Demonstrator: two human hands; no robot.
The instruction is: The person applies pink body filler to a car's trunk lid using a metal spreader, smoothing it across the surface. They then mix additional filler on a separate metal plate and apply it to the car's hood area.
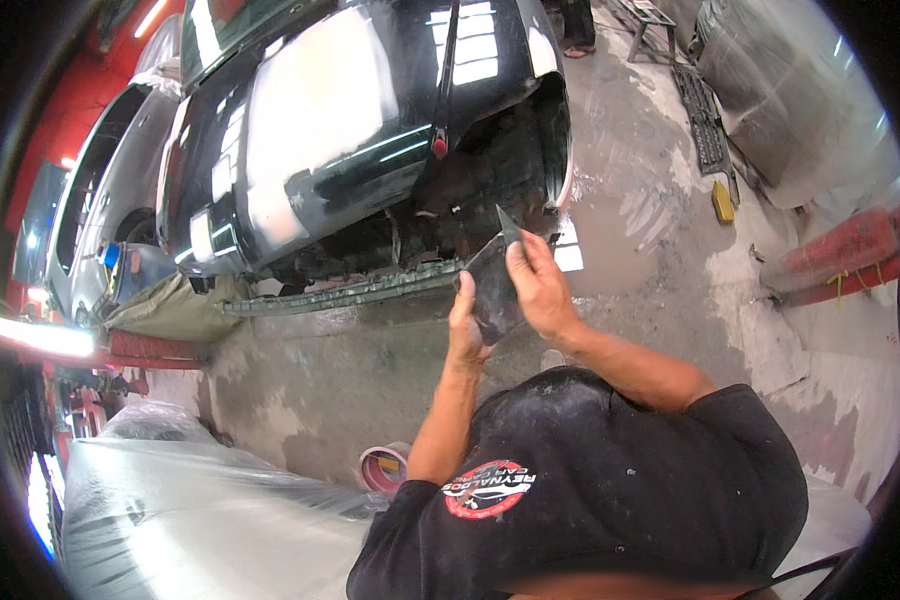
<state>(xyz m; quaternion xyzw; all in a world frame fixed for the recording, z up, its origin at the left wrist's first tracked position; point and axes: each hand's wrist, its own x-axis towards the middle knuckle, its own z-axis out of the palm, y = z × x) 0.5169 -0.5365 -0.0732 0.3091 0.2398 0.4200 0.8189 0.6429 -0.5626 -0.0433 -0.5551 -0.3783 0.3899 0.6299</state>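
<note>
From my seat I see both hands raised in front of the chest, at about twelve o'clock from the black shirt (610, 480). The left hand (463, 330) is closed around the lower edge of a dark flat board (492, 290), gripping it from beneath. The right hand (538, 285) is curled shut on a thin dark spreader blade (508, 226), whose pointed tip sticks up toward twelve o'clock; its edge rests against the top of the board. Both things sit just in front of the black car (370, 110), whose sanded grey patches (310, 100) lie at ten o'clock from the hands, and whose stripped lower sill (350, 292) runs off at nine o'clock. I judge the step in hand to be working material on the board with the blade. To do it well, I would keep the board steady and level in the left hand, draw the blade across with a shallow angle and even pressure, and keep both clear of the car's edge. A round pink-rimmed tub (383, 467) stands on the concrete floor (650, 230) at seven o'clock from the hands, beside a sheet of clear plastic (200, 520).
</note>
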